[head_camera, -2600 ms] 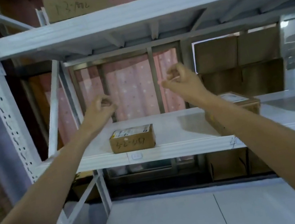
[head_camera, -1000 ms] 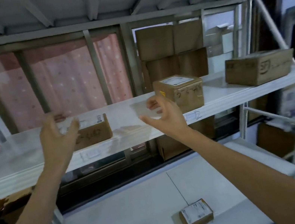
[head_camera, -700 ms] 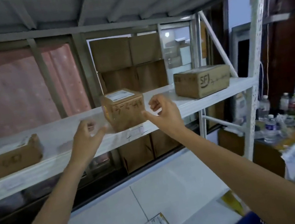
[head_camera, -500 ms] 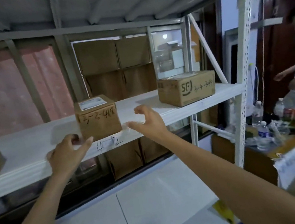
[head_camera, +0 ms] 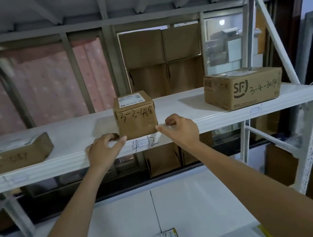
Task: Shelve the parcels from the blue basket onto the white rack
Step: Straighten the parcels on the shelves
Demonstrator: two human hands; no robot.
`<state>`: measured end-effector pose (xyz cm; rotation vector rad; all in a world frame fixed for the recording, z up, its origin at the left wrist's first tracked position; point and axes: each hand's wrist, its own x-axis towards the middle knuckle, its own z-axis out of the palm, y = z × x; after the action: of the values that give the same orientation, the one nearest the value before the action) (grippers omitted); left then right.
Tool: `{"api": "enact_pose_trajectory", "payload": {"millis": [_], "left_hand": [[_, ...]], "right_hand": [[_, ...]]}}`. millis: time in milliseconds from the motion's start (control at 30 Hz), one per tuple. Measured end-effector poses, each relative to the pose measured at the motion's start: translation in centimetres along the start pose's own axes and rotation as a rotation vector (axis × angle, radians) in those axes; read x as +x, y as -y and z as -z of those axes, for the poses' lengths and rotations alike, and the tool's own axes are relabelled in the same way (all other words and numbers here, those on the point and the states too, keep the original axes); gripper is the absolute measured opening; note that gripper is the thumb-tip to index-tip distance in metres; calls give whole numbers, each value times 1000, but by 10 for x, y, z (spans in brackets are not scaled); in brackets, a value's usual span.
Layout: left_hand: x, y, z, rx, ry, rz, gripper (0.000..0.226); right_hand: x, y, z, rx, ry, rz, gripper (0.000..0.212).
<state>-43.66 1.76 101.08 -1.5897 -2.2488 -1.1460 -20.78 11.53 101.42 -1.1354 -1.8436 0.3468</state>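
Middle parcel (head_camera: 135, 115) on white rack (head_camera: 204, 119) — both hands' curled fingers (head_camera: 120, 140) touching its lower corners

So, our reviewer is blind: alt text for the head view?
Both hands, left hand and right hand, flank a small cardboard parcel at the front edge of a white rack shelf, between a flat parcel and an SF box.

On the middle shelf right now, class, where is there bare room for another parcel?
Bare shelf lies between the flat box and cube box, and between that and the SF box. Crowded at the cube box, flanked by left hand and right hand.
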Motion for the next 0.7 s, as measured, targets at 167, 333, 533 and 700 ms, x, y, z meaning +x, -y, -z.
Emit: {"api": "enact_pose_trajectory", "payload": {"millis": [167, 333, 533, 700], "left_hand": [[1, 0, -1, -21, -34, -18, 37], [2, -4, -4, -28, -73, 9, 32], [2, -9, -3, -26, -95, 39, 29], [0, -8, -2, -29, -78, 10, 32]], "right_hand": [[3, 3, -1, -50, -30, -8, 49], [5, 7, -4, -91, -50, -31, 48], [5, 12, -7, -122, -72, -64, 48], [3, 11, -5, -100, -20, -79, 47]]}}
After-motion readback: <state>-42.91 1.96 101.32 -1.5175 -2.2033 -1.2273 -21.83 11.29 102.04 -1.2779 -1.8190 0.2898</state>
